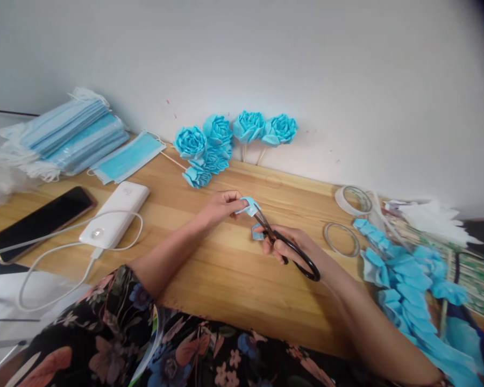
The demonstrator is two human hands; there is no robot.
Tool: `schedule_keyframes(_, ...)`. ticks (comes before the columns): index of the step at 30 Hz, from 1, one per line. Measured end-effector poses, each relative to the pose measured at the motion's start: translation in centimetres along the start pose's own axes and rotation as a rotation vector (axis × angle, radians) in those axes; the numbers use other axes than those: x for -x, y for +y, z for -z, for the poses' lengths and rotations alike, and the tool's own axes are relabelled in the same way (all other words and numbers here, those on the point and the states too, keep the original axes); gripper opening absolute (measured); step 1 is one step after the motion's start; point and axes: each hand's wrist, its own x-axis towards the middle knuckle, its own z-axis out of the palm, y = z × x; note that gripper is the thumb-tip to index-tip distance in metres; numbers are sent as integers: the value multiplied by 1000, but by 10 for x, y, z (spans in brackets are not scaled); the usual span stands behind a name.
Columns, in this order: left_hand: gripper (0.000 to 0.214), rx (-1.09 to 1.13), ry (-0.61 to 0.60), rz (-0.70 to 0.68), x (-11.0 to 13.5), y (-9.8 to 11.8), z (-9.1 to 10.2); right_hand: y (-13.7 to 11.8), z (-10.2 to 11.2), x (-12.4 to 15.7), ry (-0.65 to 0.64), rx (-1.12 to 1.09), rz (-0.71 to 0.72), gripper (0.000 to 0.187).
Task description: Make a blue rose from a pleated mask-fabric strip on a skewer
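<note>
My left hand (221, 206) pinches a small piece of blue mask fabric (250, 205) above the wooden table (226, 269). My right hand (286, 244) grips black-handled scissors (290, 250), whose blades reach up to the fabric piece. A small blue scrap (257, 233) sits just under the blades by my right fingers. Several finished blue fabric roses on sticks (226, 141) lean against the white wall behind.
A stack of blue face masks (70, 134) lies at the back left, with a phone (44, 220) and a white power bank with its cable (115, 214) nearer. Two tape rolls (353, 200) and a heap of cut blue pieces (407, 279) sit at right.
</note>
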Motion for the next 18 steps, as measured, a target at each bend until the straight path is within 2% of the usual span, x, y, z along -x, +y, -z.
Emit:
schedule_keyframes(8,37,25,-14,-12,3,5,-3,-3,-1,0,33,-16,8,71)
schedule_keyframes(18,32,0,-54,-22,3,3,-2,-8,-1,-2,22,-36,-74,73)
